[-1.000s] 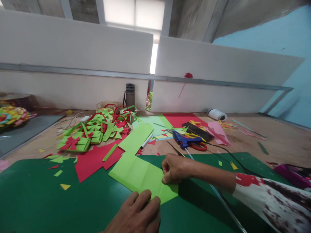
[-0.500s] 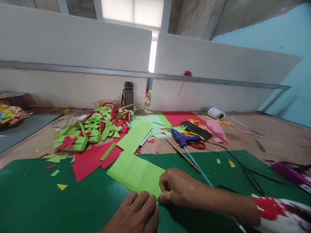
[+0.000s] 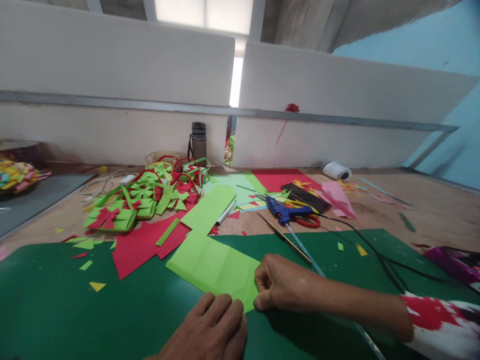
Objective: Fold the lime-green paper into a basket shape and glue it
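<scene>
A light green sheet of paper (image 3: 213,265) with faint crease lines lies on the green mat. My left hand (image 3: 212,325) is closed at its near edge, with the fingers curled together and the thumb hidden. At the sheet's right edge, my right hand (image 3: 275,282) is closed in a pinch, thumb against bent fingers. A strip of the paper's near corner shows between the two hands. Another light green piece (image 3: 210,207) adjoins the sheet's far side, and a white marker (image 3: 225,213) lies along it.
Green-and-red paper bags (image 3: 112,220) are heaped at the left, before a dark bottle (image 3: 198,142). Red paper (image 3: 138,250) lies beside the sheet. A blue glue gun (image 3: 287,211), red-handled scissors (image 3: 309,222) and a thin gold-tipped stick (image 3: 287,240) lie to the right, with a cable (image 3: 360,230) trailing.
My right hand has slid a little to the right, away from my left hand, so more of the paper's near corner shows between them. My left hand stays nearly in place.
</scene>
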A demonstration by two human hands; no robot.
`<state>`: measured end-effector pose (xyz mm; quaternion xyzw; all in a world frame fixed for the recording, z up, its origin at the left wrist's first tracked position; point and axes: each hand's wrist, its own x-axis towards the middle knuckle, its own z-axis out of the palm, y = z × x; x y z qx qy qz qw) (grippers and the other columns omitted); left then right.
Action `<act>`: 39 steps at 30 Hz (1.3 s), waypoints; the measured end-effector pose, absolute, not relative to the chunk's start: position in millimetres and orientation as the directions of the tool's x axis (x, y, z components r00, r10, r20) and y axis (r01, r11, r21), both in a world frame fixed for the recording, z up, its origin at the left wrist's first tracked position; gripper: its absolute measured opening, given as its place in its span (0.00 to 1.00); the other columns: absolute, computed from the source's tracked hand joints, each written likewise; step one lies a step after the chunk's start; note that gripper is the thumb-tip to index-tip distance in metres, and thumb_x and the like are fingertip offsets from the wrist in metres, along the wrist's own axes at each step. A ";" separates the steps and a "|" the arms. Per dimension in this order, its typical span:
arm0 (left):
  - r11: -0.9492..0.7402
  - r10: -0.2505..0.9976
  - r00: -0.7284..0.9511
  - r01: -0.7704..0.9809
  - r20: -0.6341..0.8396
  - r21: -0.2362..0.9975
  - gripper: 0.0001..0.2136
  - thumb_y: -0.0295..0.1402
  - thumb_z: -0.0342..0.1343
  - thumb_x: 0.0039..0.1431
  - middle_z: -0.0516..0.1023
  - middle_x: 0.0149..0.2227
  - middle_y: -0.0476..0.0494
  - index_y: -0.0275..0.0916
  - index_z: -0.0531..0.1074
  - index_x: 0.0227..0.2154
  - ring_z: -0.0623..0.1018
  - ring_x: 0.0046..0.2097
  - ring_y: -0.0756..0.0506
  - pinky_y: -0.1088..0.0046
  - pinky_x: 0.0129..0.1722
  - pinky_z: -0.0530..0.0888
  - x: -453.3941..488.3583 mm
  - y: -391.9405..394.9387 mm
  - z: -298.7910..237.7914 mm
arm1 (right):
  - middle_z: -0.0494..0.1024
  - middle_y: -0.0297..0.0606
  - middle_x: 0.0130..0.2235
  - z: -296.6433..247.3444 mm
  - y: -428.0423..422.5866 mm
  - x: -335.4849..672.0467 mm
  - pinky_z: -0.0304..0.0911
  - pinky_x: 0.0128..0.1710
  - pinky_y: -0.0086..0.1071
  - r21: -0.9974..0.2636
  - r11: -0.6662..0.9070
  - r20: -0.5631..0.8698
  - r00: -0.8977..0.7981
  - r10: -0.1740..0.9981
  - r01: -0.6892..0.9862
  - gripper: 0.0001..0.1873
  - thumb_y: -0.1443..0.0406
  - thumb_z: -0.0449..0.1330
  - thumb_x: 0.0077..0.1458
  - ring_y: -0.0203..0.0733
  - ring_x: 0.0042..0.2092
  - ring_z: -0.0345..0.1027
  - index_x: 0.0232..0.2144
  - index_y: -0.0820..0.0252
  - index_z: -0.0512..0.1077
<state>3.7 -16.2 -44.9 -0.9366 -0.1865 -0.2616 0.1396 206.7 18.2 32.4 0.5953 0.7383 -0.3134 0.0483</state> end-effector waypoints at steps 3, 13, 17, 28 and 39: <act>-0.906 0.314 0.834 0.406 0.454 -0.119 0.10 0.27 0.43 0.64 0.70 0.40 0.40 0.33 0.68 0.42 0.68 0.39 0.42 0.64 0.36 0.66 0.1 -18.4 -39.6 | 0.61 0.26 0.16 30.1 20.5 218.1 0.45 0.18 0.25 -0.409 0.121 -0.428 -0.307 0.850 0.905 0.09 0.63 0.62 0.38 0.31 0.21 0.55 0.16 0.60 0.66; -0.874 0.465 0.880 0.440 0.094 0.205 0.16 0.40 0.51 0.59 0.68 0.44 0.39 0.36 0.66 0.45 0.66 0.45 0.38 0.57 0.47 0.65 -7.4 -30.5 8.8 | 0.58 0.26 0.16 34.7 19.2 244.0 0.42 0.20 0.27 -0.394 0.189 -0.403 -0.354 0.844 0.899 0.11 0.65 0.60 0.43 0.31 0.21 0.51 0.15 0.60 0.63; -0.861 0.467 0.878 0.423 0.108 0.282 0.11 0.38 0.49 0.60 0.68 0.44 0.39 0.38 0.66 0.41 0.66 0.46 0.39 0.57 0.48 0.65 -7.2 -26.2 7.8 | 0.67 0.30 0.20 43.0 13.8 241.3 0.45 0.24 0.28 -0.356 0.301 -0.279 -0.408 0.869 0.885 0.07 0.67 0.57 0.48 0.33 0.24 0.56 0.20 0.61 0.69; -0.856 0.516 0.798 0.464 0.312 0.230 0.07 0.31 0.48 0.63 0.70 0.38 0.40 0.35 0.69 0.31 0.67 0.41 0.41 0.59 0.43 0.64 -15.1 -24.8 -3.0 | 0.75 0.33 0.23 23.3 15.0 210.6 0.48 0.27 0.27 -0.421 0.461 -0.127 -0.554 0.823 0.781 0.03 0.67 0.62 0.50 0.35 0.27 0.64 0.27 0.59 0.76; -0.833 0.533 0.843 0.507 0.075 0.223 0.24 0.50 0.41 0.63 0.66 0.41 0.39 0.39 0.62 0.54 0.63 0.38 0.40 0.58 0.38 0.63 -4.7 -15.2 -2.6 | 0.75 0.32 0.23 21.5 16.5 212.7 0.45 0.26 0.27 -0.419 0.451 -0.133 -0.545 0.828 0.788 0.02 0.66 0.62 0.49 0.34 0.26 0.62 0.27 0.57 0.76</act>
